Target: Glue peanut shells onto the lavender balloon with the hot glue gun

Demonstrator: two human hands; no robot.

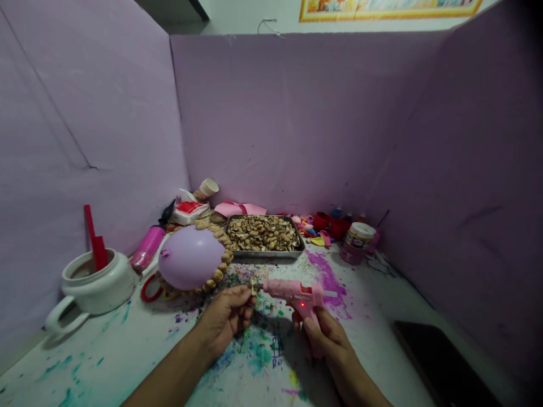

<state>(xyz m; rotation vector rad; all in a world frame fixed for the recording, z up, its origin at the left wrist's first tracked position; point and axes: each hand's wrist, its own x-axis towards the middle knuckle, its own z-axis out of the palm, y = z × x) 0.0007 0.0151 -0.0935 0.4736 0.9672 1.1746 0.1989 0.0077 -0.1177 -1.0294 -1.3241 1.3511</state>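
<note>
My right hand (pixel 320 330) is closed round the handle of a pink hot glue gun (pixel 292 290), whose red light is lit. A white glue stick (pixel 330 294) pokes out of its back end. Between the fingertips of my left hand (pixel 229 314) is a peanut shell (pixel 253 286), right at the gun's nozzle. Left of that hand rests a purple balloon (pixel 190 257), with rows of peanut shells (pixel 218 274) stuck along its right and far sides. Behind the gun, a metal tray (pixel 267 254) holds many more peanut shells.
At the left stands a white pot (pixel 102 288) with red sticks in it, near a pink bottle (pixel 148 247). A lidded jar (pixel 357 243) is at the right, and a dark phone-like slab (pixel 441 362) lies front right. Purple panels (pixel 309 124) enclose the paint-stained table.
</note>
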